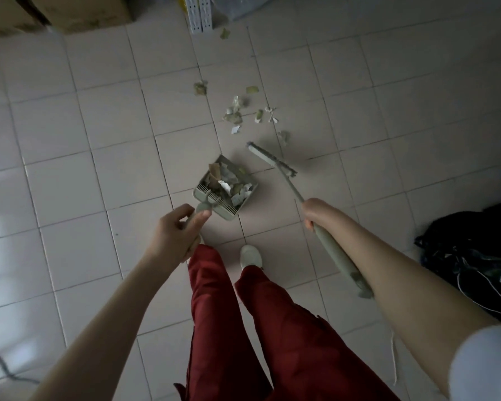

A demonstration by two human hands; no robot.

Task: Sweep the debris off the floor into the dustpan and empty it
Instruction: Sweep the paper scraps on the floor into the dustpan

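I see the left hand (177, 234) curled round the handle of the pale green plastic dustpan (229, 211), mid-floor and full of torn paper scraps (227, 185). The right hand (315, 212) grips the pale green long-handled broom (272, 159). Loose scraps (235, 115) lie farther out on the beige tiled floor (99, 175).

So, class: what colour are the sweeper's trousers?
Dark red trousers, clearest in the head view.

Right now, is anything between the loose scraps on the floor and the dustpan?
Mostly bare tile. Only the broom head is on the dustpan side of the scraps, cutting off the rightmost scrap.
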